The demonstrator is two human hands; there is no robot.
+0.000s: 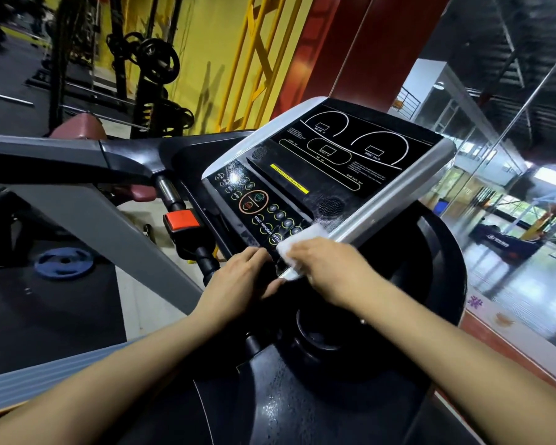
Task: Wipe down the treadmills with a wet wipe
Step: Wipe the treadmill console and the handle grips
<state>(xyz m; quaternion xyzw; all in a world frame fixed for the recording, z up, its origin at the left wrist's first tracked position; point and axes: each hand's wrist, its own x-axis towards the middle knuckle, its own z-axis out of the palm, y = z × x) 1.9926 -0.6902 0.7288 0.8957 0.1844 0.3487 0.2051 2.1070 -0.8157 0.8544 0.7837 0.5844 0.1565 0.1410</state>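
Observation:
A treadmill console (331, 168) with a black display panel, round buttons and a silver frame fills the middle of the head view. My right hand (329, 273) presses a white wet wipe (302, 240) onto the console's lower right corner, by the silver edge; its fingers curl over the wipe. My left hand (238, 279) rests on the console's bottom edge just left of the wipe, with the thumb under the rim. Wet streaks shine on the panel near the lower speaker grille.
A handlebar post with a red safety key (181, 220) stands left of the console. The neighbouring treadmill's grey rail (61, 149) runs across the left. A blue weight plate (63, 263) lies on the floor. Weight racks stand behind; glass walls lie to the right.

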